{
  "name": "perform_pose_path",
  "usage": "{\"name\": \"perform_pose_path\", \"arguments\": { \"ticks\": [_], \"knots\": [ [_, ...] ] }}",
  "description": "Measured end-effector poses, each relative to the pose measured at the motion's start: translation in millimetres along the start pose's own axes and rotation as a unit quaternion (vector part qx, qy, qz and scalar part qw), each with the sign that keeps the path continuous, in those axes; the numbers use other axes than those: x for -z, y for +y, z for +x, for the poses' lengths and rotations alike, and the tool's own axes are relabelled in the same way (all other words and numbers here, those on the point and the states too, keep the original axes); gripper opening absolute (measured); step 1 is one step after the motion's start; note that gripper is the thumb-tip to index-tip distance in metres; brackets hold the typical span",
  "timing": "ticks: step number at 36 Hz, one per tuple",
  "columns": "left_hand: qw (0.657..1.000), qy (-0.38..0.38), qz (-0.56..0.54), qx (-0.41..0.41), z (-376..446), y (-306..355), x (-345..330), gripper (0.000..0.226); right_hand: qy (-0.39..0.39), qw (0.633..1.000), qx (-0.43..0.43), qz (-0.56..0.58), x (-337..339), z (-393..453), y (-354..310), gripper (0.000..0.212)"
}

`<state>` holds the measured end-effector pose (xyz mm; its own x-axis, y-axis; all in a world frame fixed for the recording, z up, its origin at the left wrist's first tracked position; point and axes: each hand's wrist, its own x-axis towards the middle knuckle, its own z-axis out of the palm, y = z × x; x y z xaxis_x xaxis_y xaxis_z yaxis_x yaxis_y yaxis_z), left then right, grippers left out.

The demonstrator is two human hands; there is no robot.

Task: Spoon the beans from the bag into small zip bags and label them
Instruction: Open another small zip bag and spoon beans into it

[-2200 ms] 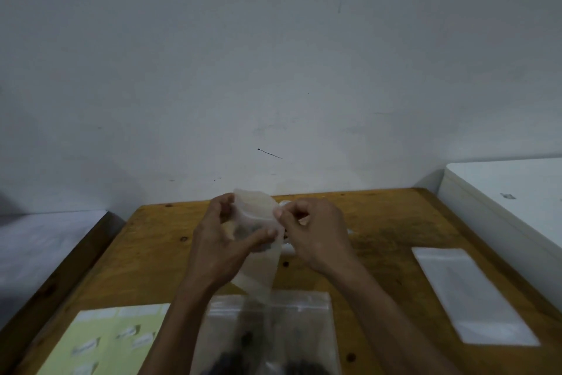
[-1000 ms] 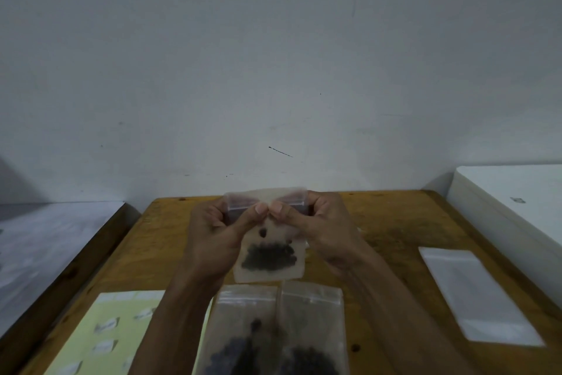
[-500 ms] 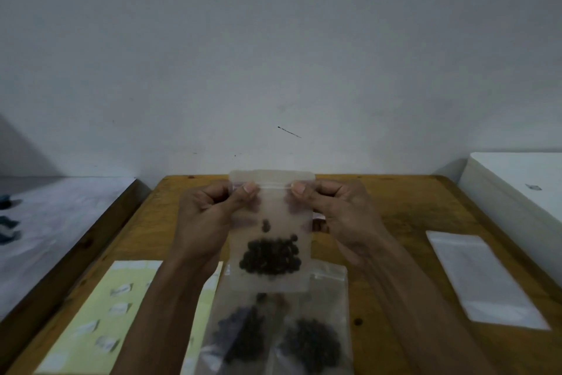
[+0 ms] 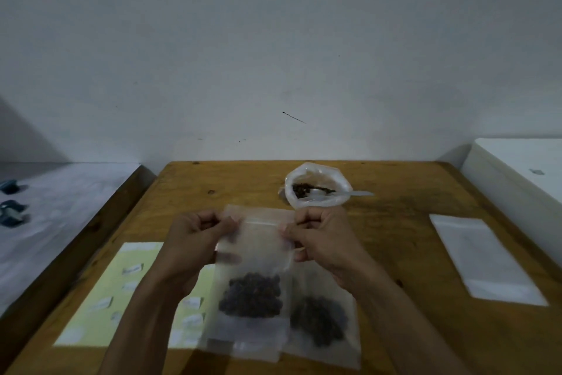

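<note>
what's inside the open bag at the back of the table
Dark beans and a spoon's bowl sit inside the bag; its handle pokes out. The bag's lower contents are hidden.

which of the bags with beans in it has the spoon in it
The open bag at the table's far side; the spoon handle sticks out. The small zip bags nearer hold only beans.

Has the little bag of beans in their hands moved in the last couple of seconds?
Yes. The small bag has come down and nearer, from the table's far part to above the filled bag at its near edge.
</note>
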<state>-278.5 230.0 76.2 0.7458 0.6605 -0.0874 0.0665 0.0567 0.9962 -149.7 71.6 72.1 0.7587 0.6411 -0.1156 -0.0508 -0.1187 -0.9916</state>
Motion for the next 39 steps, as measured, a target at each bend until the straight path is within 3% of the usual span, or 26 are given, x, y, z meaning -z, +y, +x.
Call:
{"name": "perform_pose_path", "arguments": {
  "ticks": [4, 13, 20, 28, 33, 39],
  "knots": [
    [0.990, 0.035, 0.132, -0.022, 6.1, -19.8, 5.7, 0.021, 0.036, 0.983, 0.048, -0.172, -6.2, 6.7, 16.7, 0.021],
    [0.912, 0.094, 0.394, -0.060, 16.6, -50.7, 3.1, 0.032, 0.074, 0.883, 0.032, -0.462, -21.8, 9.5, 34.2, 0.024],
    [0.906, 0.117, 0.395, -0.097, 17.3, -49.3, -4.4, 0.051, 0.068, 0.883, 0.048, -0.462, -22.2, 8.9, 33.7, 0.052],
    [0.909, 0.121, 0.342, -0.204, 15.4, -19.4, -42.2, 0.034, 0.120, 0.905, 0.127, -0.387, 10.6, 1.7, 23.7, 0.036],
    [0.918, 0.062, 0.308, -0.240, 11.5, -4.5, -94.7, 0.017, 0.188, 0.901, 0.123, -0.370, 69.7, -10.4, 17.5, 0.032],
    [0.917, -0.066, 0.302, -0.253, 11.3, -0.6, -181.8, 0.008, 0.277, 0.892, 0.009, -0.356, 163.9, -15.0, 29.5, 0.040]
  ]
}}
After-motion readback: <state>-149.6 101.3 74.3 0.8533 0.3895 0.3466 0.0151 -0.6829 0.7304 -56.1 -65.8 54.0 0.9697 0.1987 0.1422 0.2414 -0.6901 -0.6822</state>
